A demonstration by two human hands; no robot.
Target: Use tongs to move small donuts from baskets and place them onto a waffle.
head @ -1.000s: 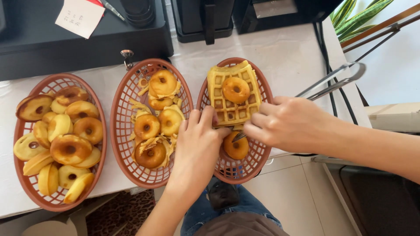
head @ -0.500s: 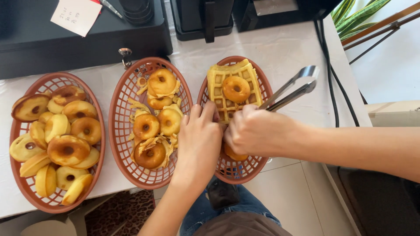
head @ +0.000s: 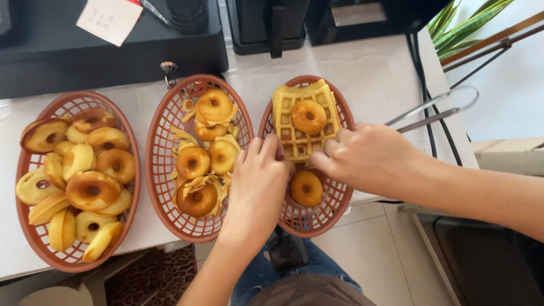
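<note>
Left basket [head: 25, 170], 9 o'clock: heaped ring doughnuts. Middle basket [head: 156, 170]: doughnuts with pastry scraps. Your left hand [head: 258, 184], fingers curled on the right basket [head: 334, 209] rim. Waffle [head: 297, 133] at that basket's 12 o'clock, one doughnut [head: 309, 116] on top, another [head: 306, 188] at 6 o'clock. Your right hand [head: 371, 158] pinches the waffle's lower edge and grips metal tongs [head: 436, 110] pointing to 2 o'clock. Surface [head: 374, 73]: pale; black appliances [head: 113, 51] at 12 o'clock; tiled floor [head: 374, 255] below.
</note>
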